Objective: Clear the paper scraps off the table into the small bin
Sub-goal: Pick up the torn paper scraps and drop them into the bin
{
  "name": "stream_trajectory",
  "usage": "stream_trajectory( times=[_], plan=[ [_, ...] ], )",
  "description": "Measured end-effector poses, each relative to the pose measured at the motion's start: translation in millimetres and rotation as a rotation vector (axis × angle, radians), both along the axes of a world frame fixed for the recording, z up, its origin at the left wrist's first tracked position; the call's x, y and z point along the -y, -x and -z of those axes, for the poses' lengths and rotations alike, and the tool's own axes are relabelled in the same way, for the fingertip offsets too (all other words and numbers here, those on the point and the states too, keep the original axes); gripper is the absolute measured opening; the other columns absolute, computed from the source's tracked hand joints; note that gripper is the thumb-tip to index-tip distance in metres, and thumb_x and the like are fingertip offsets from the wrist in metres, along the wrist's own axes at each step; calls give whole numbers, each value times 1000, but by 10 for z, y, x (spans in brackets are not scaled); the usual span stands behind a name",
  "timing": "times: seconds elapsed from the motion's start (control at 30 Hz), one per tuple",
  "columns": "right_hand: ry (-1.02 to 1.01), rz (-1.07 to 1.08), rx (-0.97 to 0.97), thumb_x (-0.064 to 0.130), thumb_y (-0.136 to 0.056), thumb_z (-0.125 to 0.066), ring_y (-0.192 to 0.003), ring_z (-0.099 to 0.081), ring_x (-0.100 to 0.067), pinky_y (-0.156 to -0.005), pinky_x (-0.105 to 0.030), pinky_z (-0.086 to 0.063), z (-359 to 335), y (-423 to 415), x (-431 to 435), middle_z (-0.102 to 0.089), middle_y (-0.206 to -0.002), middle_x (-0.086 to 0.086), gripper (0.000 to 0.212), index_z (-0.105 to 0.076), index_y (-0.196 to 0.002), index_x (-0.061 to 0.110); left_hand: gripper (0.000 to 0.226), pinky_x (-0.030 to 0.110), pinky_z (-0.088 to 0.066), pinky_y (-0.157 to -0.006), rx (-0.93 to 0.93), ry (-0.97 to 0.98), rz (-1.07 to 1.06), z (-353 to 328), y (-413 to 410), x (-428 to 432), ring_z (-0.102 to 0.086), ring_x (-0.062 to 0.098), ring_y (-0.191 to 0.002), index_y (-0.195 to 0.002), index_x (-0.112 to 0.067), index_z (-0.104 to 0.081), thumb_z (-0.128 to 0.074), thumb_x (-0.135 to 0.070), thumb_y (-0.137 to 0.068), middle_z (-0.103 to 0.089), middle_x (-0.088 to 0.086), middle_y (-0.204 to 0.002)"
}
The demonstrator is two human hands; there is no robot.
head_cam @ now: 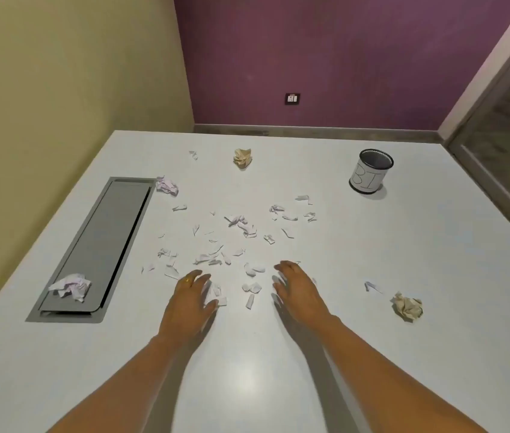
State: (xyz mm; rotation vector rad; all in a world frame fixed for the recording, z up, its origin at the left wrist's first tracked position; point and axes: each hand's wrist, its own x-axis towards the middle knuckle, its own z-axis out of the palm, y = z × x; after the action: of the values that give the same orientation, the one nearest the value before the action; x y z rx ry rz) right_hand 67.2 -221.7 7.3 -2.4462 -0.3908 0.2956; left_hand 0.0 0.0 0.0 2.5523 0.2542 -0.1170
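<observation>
Both hands, left and right, rest spread-fingered (each grip released) among paper scraps on the table.

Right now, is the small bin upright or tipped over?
Upright: the small bin stands on its base on the table, open rim facing up.
</observation>
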Motion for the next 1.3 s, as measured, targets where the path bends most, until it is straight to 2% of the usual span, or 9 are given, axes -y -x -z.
stream_trajectory(
  times=[0.23,0.4,0.6,0.73,0.8,0.93,1.03,1.2,1.3],
  plan=[
    [-25,-113,-67,11,-89,-53,-132,-39,-20,-95,-20,-32,104,173,-241,-38,-146,-2,41,-49,-130,17,59,36,-35,-105,-11,37,-124,132,171,-187,-35,26,-131,-132,-11,-48,-70,-25,-79,-41,9,-142],
    [171,-262,-136,13,-93,-51,-142,-22,-21,-112,-39,-31,132,177,-361,-18,-157,-6,50,-37,-140,17,57,35,-38,-102,-7,41,-103,177,190,-154,-39,25,-129,-131,-12,-49,-70,-25,-80,-43,7,-140],
    [266,-323,35,12,-97,-42,-134,-33,-25,-95,-37,-46,123,253,-370,-42,-140,-10,30,-49,-125,10,47,33,-44,-90,29,82,-125,183,134,-56,-53,25,-111,-118,-10,-59,-74,-26,-76,-57,8,-117],
    [247,-283,47,17,-101,-33,-127,-39,-24,-79,-22,-31,159,337,-377,-48,-123,-14,26,-52,-115,6,43,30,-44,-87,24,73,-113,177,104,39,-51,22,-110,-117,-15,-60,-72,-27,-78,-58,5,-112],
    [279,-285,47,15,-101,-32,-118,-43,-27,-76,-28,-35,129,360,-386,-46,-105,-13,20,-50,-103,5,39,30,-45,-85,22,48,-98,177,92,74,-51,22,-109,-118,-17,-60,-68,-25,-81,-58,4,-110],
    [260,-312,-15,0,-95,-34,-102,-43,-24,-78,-34,-34,59,382,-415,-49,-115,-18,25,-54,-110,1,28,32,-47,-83,29,0,-78,166,81,126,-50,21,-109,-115,-20,-64,-61,-21,-87,-60,2,-109],
    [332,-324,6,-4,-92,-35,-89,-29,-15,-74,-37,-41,26,376,-450,-41,-87,-9,19,-43,-80,8,21,33,-50,-77,37,-57,-17,149,94,154,-52,21,-103,-107,-19,-68,-57,-20,-90,-62,2,-102],
    [401,-320,-7,-12,-87,-39,-96,-42,-21,-75,-34,-40,34,379,-471,-49,-92,-12,21,-49,-81,5,22,31,-50,-75,24,-134,56,148,123,186,-56,19,-98,-101,-14,-69,-49,-20,-94,-65,3,-100],
    [404,-314,1,-14,-84,-41,-105,-48,-24,-81,-35,-43,52,390,-442,-58,-107,-15,27,-61,-99,-3,24,30,-48,-75,-7,-125,67,130,116,217,-59,21,-91,-99,-9,-69,-46,-14,-93,-66,8,-99]
  ],
)
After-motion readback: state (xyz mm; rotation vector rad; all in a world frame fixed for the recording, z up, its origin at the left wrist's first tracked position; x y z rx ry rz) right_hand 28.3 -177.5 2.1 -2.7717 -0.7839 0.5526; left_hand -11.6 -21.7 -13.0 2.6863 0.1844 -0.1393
